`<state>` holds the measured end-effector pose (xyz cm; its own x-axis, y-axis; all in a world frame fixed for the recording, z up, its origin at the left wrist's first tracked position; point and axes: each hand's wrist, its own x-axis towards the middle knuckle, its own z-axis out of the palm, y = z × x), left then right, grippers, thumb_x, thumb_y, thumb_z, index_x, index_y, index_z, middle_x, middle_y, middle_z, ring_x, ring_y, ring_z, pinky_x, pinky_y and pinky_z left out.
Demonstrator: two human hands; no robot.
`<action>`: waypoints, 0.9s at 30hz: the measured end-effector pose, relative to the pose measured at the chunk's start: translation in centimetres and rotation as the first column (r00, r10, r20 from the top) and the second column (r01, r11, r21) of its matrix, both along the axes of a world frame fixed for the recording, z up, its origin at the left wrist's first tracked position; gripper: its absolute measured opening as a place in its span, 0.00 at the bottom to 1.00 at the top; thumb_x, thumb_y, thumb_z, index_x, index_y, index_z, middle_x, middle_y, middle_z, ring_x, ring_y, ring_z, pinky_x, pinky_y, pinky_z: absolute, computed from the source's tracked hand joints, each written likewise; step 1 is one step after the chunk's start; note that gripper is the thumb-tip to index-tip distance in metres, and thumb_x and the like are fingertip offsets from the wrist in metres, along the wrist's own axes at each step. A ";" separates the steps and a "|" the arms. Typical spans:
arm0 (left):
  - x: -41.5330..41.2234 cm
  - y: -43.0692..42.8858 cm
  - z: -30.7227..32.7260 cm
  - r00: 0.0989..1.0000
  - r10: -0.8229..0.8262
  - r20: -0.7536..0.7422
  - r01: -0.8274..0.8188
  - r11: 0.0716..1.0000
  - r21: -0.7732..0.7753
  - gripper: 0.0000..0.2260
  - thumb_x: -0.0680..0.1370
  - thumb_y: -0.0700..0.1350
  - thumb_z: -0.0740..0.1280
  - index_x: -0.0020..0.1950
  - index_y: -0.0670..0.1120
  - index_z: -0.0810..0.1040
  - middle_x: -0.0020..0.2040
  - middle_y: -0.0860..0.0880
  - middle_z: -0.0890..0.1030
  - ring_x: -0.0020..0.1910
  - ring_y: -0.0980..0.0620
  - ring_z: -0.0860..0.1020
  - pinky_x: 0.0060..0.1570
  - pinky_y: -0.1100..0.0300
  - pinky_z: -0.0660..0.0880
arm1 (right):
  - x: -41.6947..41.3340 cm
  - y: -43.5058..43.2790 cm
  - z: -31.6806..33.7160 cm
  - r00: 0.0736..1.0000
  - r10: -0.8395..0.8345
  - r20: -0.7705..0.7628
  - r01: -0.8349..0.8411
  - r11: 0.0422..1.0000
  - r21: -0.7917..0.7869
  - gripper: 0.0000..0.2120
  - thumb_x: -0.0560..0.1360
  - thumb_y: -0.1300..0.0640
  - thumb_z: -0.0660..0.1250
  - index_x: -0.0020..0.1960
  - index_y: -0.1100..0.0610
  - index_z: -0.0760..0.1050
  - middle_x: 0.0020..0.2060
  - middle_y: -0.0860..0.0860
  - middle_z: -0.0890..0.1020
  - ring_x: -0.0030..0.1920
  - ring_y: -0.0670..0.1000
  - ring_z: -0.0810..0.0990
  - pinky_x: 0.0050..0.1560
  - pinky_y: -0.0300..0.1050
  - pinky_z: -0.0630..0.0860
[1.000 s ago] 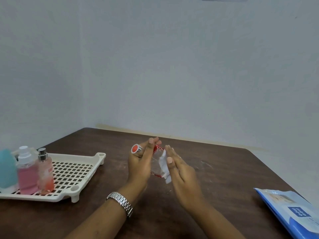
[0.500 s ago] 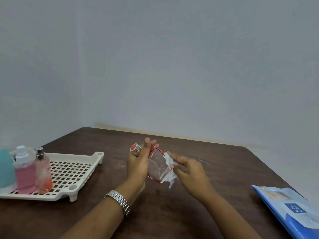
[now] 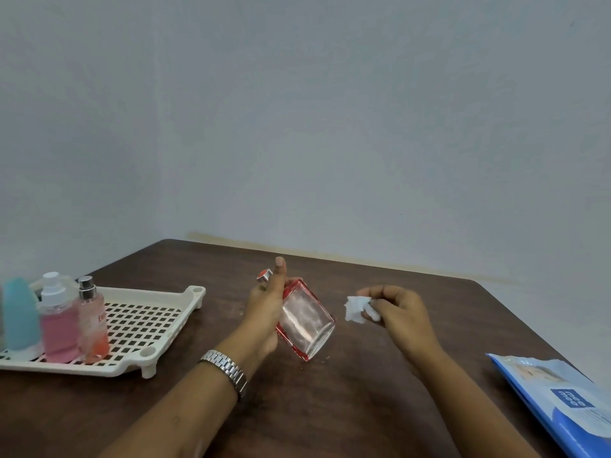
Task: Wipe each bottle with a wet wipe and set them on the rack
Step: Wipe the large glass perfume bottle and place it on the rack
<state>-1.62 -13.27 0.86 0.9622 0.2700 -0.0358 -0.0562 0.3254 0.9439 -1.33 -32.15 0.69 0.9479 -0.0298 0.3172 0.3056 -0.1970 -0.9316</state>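
**Surface** (image 3: 363, 408): dark wood. It carries all the items.

**Rack** (image 3: 195, 291): cream plastic with a slotted grid, at the left. Its left end holds three upright bottles: a teal bottle (image 3: 20, 315), a pink spray bottle (image 3: 58, 325) and a slim orange-tinted bottle (image 3: 92, 322). The right part of the grid is free.

**Wipe pack** (image 3: 562, 401): blue, lying flat at the right edge, well apart from the work.

**Clear bottle** (image 3: 305, 322): a square glass body with red edging. It is held tilted between rack and pack, neck up and away, base low. Whether the base corner touches the surface cannot be told.
- Handling (judged): rigid, fairly heavy for its size, breakable, and likely slick after wiping.
- Take hold across the mid-body on opposite faces, not by the cap (image 3: 264, 276), which may pull off.
- Lower it base-first and level onto the grid. A tilted landing could tip it against its neighbours.

**Left grip** (image 3: 264, 309): curled round the bottle's left side, with one finger pointing straight up. A metal watch (image 3: 228, 370) sits on the wrist.

**Right grip** (image 3: 400, 312): fingertips pinch the wet wipe (image 3: 355, 309), held near the bottle but clear of it.

**Wet wipe**: small, crumpled, limp and light. A fingertip pinch is enough.
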 end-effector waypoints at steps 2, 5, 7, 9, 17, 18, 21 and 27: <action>0.2 0.2 0.0 0.999 -0.030 -0.021 0.030 1.000 0.000 0.29 0.71 0.65 0.62 0.55 0.41 0.78 0.48 0.41 0.82 0.43 0.44 0.81 0.44 0.51 0.79 | 0.1 -0.1 -0.1 0.993 0.109 -0.049 -0.110 0.994 -0.025 0.13 0.73 0.69 0.63 0.49 0.55 0.81 0.47 0.51 0.84 0.50 0.50 0.82 0.54 0.46 0.79; 0.2 0.3 0.1 0.997 -0.071 -0.035 0.070 0.997 -0.011 0.23 0.74 0.63 0.62 0.51 0.43 0.75 0.45 0.43 0.80 0.41 0.46 0.81 0.38 0.54 0.78 | 0.0 -0.1 -0.2 0.979 0.197 -0.055 -0.203 0.971 -0.124 0.17 0.72 0.70 0.65 0.54 0.53 0.80 0.50 0.47 0.84 0.53 0.44 0.81 0.58 0.44 0.76; 0.1 0.4 0.1 0.998 -0.063 -0.032 0.063 0.998 0.010 0.21 0.75 0.62 0.62 0.50 0.44 0.73 0.44 0.44 0.80 0.40 0.47 0.80 0.39 0.54 0.78 | 0.0 -0.1 -0.2 0.985 0.171 -0.021 -0.172 0.973 -0.156 0.15 0.73 0.69 0.67 0.53 0.53 0.81 0.48 0.48 0.85 0.51 0.45 0.82 0.56 0.44 0.77; 0.1 0.4 0.2 0.998 -0.054 -0.034 0.055 0.998 0.037 0.20 0.75 0.62 0.62 0.48 0.44 0.72 0.44 0.43 0.79 0.41 0.46 0.80 0.44 0.52 0.78 | -0.3 -0.1 0.2 0.989 0.145 0.009 -0.142 0.978 -0.152 0.12 0.72 0.68 0.68 0.49 0.54 0.83 0.47 0.49 0.85 0.48 0.46 0.83 0.50 0.42 0.79; 0.1 0.5 0.0 0.996 0.017 0.083 -0.039 0.961 0.273 0.22 0.73 0.64 0.63 0.47 0.46 0.80 0.45 0.47 0.82 0.47 0.47 0.80 0.48 0.54 0.75 | -0.3 -0.2 0.3 0.981 0.007 0.196 0.061 0.938 -0.342 0.09 0.76 0.61 0.65 0.47 0.50 0.81 0.47 0.39 0.82 0.49 0.39 0.78 0.44 0.33 0.72; 0.1 0.4 0.0 0.995 0.013 0.097 -0.040 0.959 0.281 0.23 0.71 0.65 0.63 0.48 0.46 0.81 0.46 0.48 0.83 0.47 0.48 0.80 0.49 0.53 0.75 | -0.3 -0.1 0.3 0.979 0.003 0.205 0.069 0.938 -0.340 0.09 0.76 0.61 0.64 0.48 0.50 0.81 0.47 0.40 0.81 0.49 0.41 0.78 0.42 0.34 0.73; 0.1 0.5 0.1 0.994 -0.007 0.110 -0.026 0.955 0.294 0.23 0.71 0.64 0.63 0.50 0.46 0.81 0.47 0.49 0.82 0.49 0.49 0.80 0.49 0.55 0.74 | -0.4 0.2 0.3 0.981 0.019 0.191 0.047 0.941 -0.335 0.11 0.75 0.65 0.63 0.45 0.52 0.81 0.44 0.42 0.82 0.44 0.42 0.80 0.38 0.34 0.76; 0.1 0.9 0.0 0.980 -0.137 0.145 0.074 0.924 0.374 0.16 0.80 0.57 0.58 0.52 0.46 0.76 0.50 0.49 0.80 0.46 0.54 0.77 0.42 0.60 0.70 | -0.8 1.4 0.1 0.993 0.103 0.064 -0.071 0.919 -0.387 0.16 0.73 0.72 0.60 0.41 0.57 0.82 0.42 0.50 0.83 0.42 0.49 0.82 0.40 0.39 0.79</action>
